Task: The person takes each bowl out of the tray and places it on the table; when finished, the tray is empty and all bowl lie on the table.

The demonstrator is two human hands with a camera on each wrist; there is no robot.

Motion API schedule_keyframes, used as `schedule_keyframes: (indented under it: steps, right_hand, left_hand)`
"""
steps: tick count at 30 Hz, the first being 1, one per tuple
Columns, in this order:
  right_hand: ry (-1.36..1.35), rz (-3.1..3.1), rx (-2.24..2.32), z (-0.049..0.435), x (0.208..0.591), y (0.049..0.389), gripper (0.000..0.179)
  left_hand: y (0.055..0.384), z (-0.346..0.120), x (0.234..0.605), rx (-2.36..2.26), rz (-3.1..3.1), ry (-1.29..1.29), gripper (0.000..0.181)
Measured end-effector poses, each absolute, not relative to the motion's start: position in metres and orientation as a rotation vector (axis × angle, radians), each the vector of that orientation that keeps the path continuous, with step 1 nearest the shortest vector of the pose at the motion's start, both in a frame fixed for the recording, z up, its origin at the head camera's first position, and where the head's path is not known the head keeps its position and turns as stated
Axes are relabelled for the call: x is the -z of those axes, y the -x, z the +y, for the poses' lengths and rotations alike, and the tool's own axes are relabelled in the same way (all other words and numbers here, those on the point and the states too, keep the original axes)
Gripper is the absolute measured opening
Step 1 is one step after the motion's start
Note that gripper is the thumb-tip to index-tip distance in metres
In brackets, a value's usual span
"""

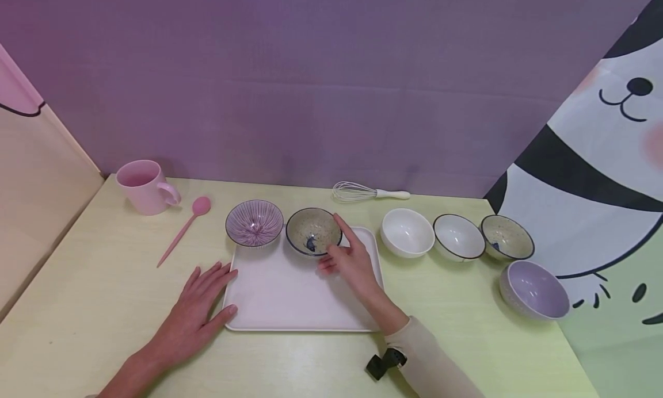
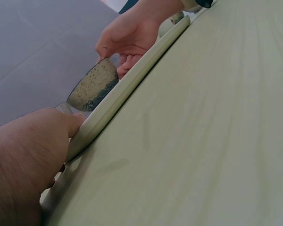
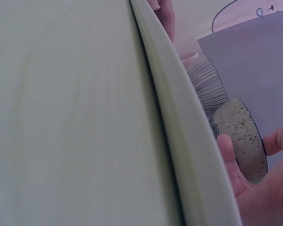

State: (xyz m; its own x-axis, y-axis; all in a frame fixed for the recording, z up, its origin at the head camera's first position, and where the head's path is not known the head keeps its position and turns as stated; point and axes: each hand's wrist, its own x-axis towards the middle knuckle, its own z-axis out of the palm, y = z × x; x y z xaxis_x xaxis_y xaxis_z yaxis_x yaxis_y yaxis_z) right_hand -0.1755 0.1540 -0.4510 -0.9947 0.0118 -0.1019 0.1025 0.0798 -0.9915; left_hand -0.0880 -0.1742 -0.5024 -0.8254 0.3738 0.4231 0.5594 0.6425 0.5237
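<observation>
At the far edge of a white tray (image 1: pixel 303 300), a speckled beige bowl (image 1: pixel 305 225) with a dark rim and blue motif is held by my right hand (image 1: pixel 354 266). The index finger lies along the bowl's right side and the thumb is at its near rim. Left of it, a purple-striped bowl (image 1: pixel 254 223) stands at the tray's far left corner. My left hand (image 1: pixel 194 314) rests at the tray's left edge, fingers extended, with the thumb by the near left corner. From the right wrist, the speckled bowl (image 3: pixel 240 136) appears between the fingers, beside the striped bowl (image 3: pixel 207 87).
Right of the tray stand a white bowl (image 1: pixel 407 232), a dark-rimmed white bowl (image 1: pixel 459 237), another speckled bowl (image 1: pixel 507 237) and a lilac bowl (image 1: pixel 536 291). A whisk (image 1: pixel 362 192) lies behind. On the left are a pink mug (image 1: pixel 145 188) and a pink spoon (image 1: pixel 189 225).
</observation>
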Motion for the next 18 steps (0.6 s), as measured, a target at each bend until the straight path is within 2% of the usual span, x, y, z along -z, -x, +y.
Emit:
schedule_keyframes:
  steps: [18]
  right_hand:
    - [-0.092, 2.259, 2.142, 0.191, 0.428, 0.138, 0.08]
  left_hand:
    - [0.088, -0.175, 0.505, 0.965, -2.57, 0.762, 0.063]
